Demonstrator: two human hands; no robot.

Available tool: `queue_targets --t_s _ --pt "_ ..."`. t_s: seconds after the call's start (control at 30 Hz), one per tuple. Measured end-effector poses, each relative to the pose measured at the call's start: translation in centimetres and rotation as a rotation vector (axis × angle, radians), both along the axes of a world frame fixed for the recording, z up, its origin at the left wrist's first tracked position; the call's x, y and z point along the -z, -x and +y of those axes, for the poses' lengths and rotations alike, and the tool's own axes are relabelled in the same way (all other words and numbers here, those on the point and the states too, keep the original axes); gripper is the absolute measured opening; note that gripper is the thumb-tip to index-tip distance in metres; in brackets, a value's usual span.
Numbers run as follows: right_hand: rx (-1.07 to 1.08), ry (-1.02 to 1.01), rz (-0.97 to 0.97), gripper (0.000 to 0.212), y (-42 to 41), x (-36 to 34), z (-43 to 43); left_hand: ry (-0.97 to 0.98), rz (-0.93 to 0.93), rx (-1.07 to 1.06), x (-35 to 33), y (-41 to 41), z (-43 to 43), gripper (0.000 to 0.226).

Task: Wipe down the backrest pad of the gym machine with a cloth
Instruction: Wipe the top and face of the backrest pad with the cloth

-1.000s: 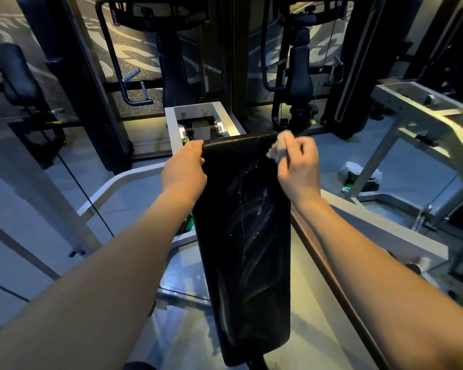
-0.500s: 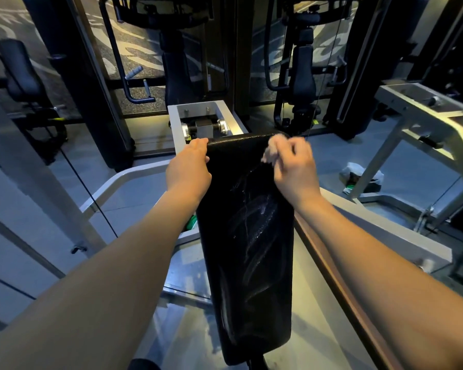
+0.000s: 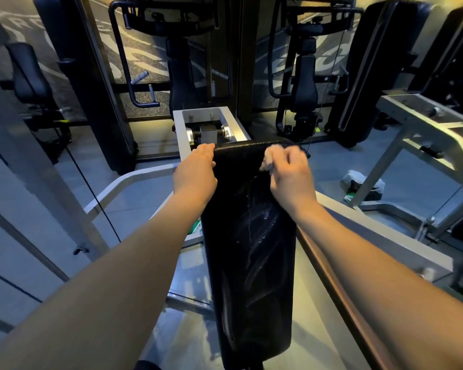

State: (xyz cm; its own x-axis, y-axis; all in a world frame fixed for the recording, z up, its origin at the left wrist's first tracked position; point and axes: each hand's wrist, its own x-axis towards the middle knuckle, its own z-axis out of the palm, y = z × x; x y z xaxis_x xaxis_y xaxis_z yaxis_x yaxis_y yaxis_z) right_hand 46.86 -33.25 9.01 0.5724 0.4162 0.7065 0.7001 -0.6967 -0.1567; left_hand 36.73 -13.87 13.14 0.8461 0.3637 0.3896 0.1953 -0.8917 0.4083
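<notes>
Head view: the left hand (image 3: 195, 174) curls its fingers (image 3: 207, 150) over the top left edge of the black backrest pad (image 3: 251, 249). The right hand (image 3: 292, 177) bunches a pale cloth (image 3: 269, 157) in curled fingers against the pad's upper right, above wet streaks.

black vinyl backrest pad (image 3: 251, 263): pebbled sheen, pale wet streaks swirling down the middle. small crumpled off-white cloth (image 3: 269, 157). square-tube metal frame (image 3: 181, 121): silver-grey. back wall (image 3: 134, 57): dark grey, big white swirled lettering. floor (image 3: 401, 166): plain grey.
</notes>
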Motion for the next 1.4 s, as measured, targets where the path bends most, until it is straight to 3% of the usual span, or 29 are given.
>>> queue_targets --t_s 0.2,0.3,0.4,0.6,0.7,0.93,1.07,1.17,1.3,1.4 --pt "0.048 -0.092 0.063 0.043 0.3 1.1 3.3 -0.007 -0.009 0.012 0.1 0.2 0.1 0.051" --pt "-0.142 0.095 0.049 0.030 2.5 5.2 1.6 -0.012 -0.013 0.006 0.1 0.2 0.2 0.051" --pt "-0.205 0.235 0.072 0.032 3.8 6.8 -0.3 -0.014 -0.016 0.010 0.2 0.1 0.1 0.054" --pt "-0.051 -0.049 -0.003 0.028 0.2 -1.4 1.9 -0.020 -0.005 0.012 0.3 0.2 0.2 0.059" --pt "-0.043 -0.076 0.046 0.023 0.2 -1.0 3.8 -0.017 0.004 0.016 0.3 0.2 0.3 0.060" --pt "-0.300 0.230 0.091 0.047 4.1 6.0 0.6 -0.003 -0.012 0.000 0.3 0.2 0.4 0.057" --pt "-0.219 0.058 0.007 0.033 2.2 0.7 1.6 -0.015 0.009 0.006 -0.1 0.4 0.4 0.053" --pt "-0.122 -0.048 -0.001 0.034 -0.3 -2.0 3.6 -0.018 0.017 0.005 -0.2 0.3 0.5 0.056" --pt "-0.199 -0.056 0.006 0.025 0.5 0.3 4.8 -0.025 0.009 -0.006 0.0 0.2 0.6 0.053" --pt "-0.363 0.096 -0.006 0.023 1.6 4.9 3.2 -0.056 0.008 -0.009 0.1 -0.1 0.8 0.049"
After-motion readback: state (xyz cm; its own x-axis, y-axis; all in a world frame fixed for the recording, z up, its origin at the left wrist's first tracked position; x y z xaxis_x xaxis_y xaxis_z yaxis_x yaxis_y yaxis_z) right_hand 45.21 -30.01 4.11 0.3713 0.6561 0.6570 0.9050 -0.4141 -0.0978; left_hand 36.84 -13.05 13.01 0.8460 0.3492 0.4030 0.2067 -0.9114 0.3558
